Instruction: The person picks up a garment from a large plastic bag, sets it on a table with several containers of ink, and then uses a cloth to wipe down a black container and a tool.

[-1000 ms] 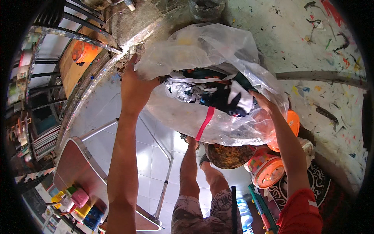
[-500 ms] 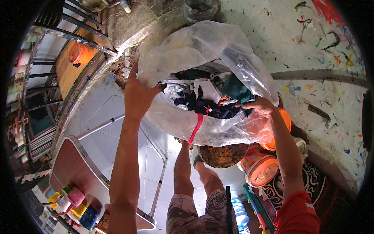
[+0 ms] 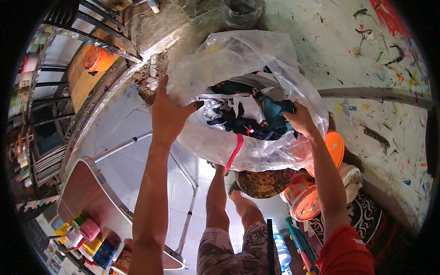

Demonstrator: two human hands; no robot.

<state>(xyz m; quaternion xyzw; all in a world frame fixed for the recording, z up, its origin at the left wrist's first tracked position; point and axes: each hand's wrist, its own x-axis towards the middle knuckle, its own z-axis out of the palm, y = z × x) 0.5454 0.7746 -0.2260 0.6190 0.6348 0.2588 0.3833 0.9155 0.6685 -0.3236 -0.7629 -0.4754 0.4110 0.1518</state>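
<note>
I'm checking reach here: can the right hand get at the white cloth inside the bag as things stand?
Probably yes: the right hand is at the right side of the open plastic bag, and the white cloth lies mostly uncovered, just past the teal cloth.

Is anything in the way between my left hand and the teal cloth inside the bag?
Yes, straight across the bag: white scraps, then a larger white piece, lie between the left hand and the teal cloth. From above, the way looks open.
</note>
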